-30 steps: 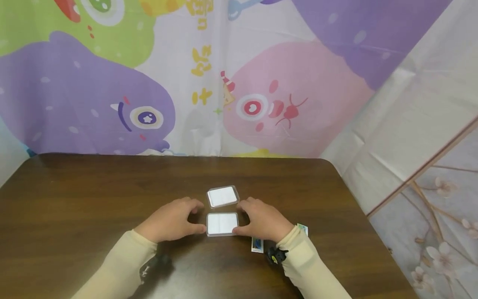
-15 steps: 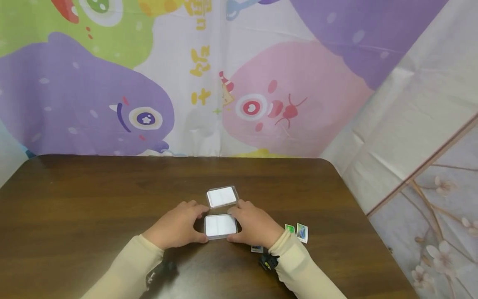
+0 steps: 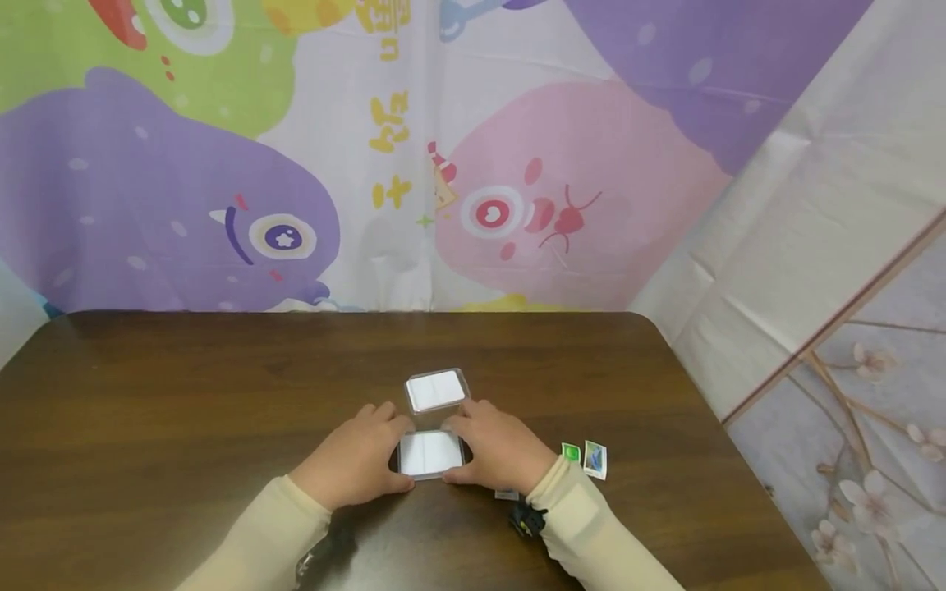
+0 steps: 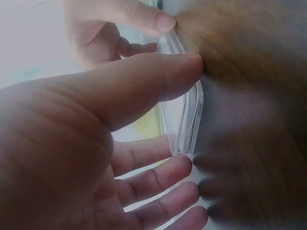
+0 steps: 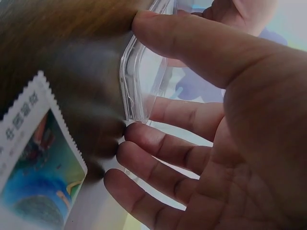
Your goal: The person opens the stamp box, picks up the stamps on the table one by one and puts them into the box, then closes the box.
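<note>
A clear plastic case [image 3: 431, 455] with a white face lies on the brown table between both hands. My left hand [image 3: 362, 455] grips its left end, thumb at the near edge and fingers around the far corner. The right hand [image 3: 497, 447] holds the opposite end in the same way. Both wrist views show the thumbs on the near side of the case's transparent rim [image 4: 193, 112], fingertips close to the tabletop. Just beyond lies a second clear case [image 3: 436, 391], also white-faced and slightly turned, with the right fingers near its front corner.
Right of the right wrist lie a blue-toned postage stamp [image 3: 594, 460] and a green stamp [image 3: 571, 452], partly behind the sleeve. Another stamp [image 3: 506, 495] shows under the right hand. A cartoon-printed cloth [image 3: 384, 164] hangs behind the table's far edge.
Both hands have closed in on the near case and now grip it. It has shifted slightly toward the person. The right forearm moved left, uncovering more of the stamps on the right.
</note>
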`<state>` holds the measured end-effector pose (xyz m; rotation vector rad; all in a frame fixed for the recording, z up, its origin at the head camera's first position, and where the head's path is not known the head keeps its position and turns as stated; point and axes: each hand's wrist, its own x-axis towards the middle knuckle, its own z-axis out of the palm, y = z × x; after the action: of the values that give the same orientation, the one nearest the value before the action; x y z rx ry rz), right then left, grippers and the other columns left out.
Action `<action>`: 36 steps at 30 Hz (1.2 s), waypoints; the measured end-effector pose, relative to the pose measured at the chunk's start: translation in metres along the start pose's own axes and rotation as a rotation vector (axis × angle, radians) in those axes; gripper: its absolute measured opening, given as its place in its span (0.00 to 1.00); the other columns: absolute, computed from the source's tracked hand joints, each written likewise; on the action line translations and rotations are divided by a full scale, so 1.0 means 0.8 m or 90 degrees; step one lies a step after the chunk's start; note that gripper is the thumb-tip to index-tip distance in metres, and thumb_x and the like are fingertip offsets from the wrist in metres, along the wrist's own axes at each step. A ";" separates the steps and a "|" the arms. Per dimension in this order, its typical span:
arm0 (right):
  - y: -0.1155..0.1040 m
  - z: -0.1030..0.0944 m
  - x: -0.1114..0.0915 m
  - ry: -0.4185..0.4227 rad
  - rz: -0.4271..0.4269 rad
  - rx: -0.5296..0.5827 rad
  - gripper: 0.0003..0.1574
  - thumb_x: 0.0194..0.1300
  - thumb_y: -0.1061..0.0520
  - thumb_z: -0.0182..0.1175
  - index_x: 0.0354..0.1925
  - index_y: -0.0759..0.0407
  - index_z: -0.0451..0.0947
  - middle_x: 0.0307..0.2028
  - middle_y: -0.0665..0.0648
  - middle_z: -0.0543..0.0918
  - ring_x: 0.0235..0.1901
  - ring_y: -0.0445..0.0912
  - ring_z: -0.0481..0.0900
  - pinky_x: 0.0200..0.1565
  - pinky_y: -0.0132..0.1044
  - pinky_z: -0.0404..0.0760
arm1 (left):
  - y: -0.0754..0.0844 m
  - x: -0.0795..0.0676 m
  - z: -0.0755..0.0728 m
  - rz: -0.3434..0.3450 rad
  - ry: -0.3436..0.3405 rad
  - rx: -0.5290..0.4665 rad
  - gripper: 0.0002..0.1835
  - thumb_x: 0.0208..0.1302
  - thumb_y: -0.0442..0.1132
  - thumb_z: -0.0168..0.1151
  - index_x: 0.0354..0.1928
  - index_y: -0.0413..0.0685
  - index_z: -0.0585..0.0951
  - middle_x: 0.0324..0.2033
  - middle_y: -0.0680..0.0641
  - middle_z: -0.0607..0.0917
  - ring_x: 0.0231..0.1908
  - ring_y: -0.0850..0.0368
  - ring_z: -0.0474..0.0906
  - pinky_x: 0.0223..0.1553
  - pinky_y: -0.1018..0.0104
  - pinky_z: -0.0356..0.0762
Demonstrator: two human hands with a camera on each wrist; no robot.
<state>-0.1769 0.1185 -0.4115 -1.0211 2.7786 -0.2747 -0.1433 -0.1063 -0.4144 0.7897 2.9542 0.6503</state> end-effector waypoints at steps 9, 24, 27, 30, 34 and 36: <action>-0.004 0.000 -0.002 0.008 0.005 -0.008 0.37 0.57 0.38 0.77 0.59 0.54 0.82 0.50 0.52 0.80 0.43 0.42 0.74 0.39 0.34 0.79 | 0.009 -0.001 0.005 0.003 0.002 0.033 0.30 0.47 0.45 0.84 0.47 0.38 0.81 0.36 0.48 0.76 0.37 0.51 0.71 0.37 0.54 0.76; -0.006 0.000 -0.005 0.023 -0.001 -0.048 0.39 0.58 0.37 0.76 0.61 0.54 0.82 0.49 0.52 0.81 0.40 0.41 0.75 0.36 0.34 0.78 | 0.012 0.000 0.005 -0.007 0.001 0.046 0.30 0.46 0.47 0.84 0.48 0.38 0.82 0.36 0.47 0.77 0.37 0.50 0.72 0.36 0.53 0.77; -0.007 -0.001 -0.005 0.029 -0.010 -0.065 0.39 0.57 0.36 0.76 0.60 0.55 0.82 0.47 0.52 0.81 0.39 0.41 0.75 0.35 0.34 0.78 | 0.012 0.000 0.005 -0.013 -0.002 0.044 0.31 0.47 0.47 0.84 0.49 0.38 0.82 0.37 0.47 0.77 0.38 0.50 0.73 0.36 0.53 0.77; -0.007 -0.002 -0.005 0.037 -0.018 -0.077 0.38 0.56 0.36 0.77 0.58 0.55 0.82 0.45 0.52 0.81 0.36 0.40 0.75 0.34 0.33 0.77 | 0.012 0.000 0.004 -0.013 -0.003 0.046 0.31 0.47 0.47 0.84 0.49 0.38 0.81 0.36 0.47 0.77 0.38 0.50 0.73 0.36 0.53 0.77; -0.007 -0.002 -0.005 0.039 -0.022 -0.080 0.38 0.56 0.36 0.77 0.58 0.54 0.83 0.44 0.51 0.82 0.34 0.39 0.76 0.32 0.33 0.77 | 0.013 -0.001 0.005 -0.011 -0.004 0.046 0.31 0.47 0.46 0.84 0.48 0.38 0.80 0.36 0.47 0.76 0.37 0.50 0.72 0.36 0.52 0.76; -0.006 -0.003 -0.005 0.035 -0.020 -0.076 0.38 0.56 0.36 0.77 0.58 0.54 0.82 0.46 0.51 0.82 0.35 0.39 0.76 0.32 0.33 0.77 | 0.014 -0.001 0.005 -0.011 -0.008 0.047 0.31 0.48 0.46 0.84 0.48 0.37 0.80 0.36 0.47 0.76 0.37 0.50 0.72 0.36 0.52 0.77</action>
<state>-0.1712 0.1178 -0.4079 -1.1005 2.8605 -0.1435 -0.1371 -0.0965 -0.4139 0.7688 2.9855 0.5361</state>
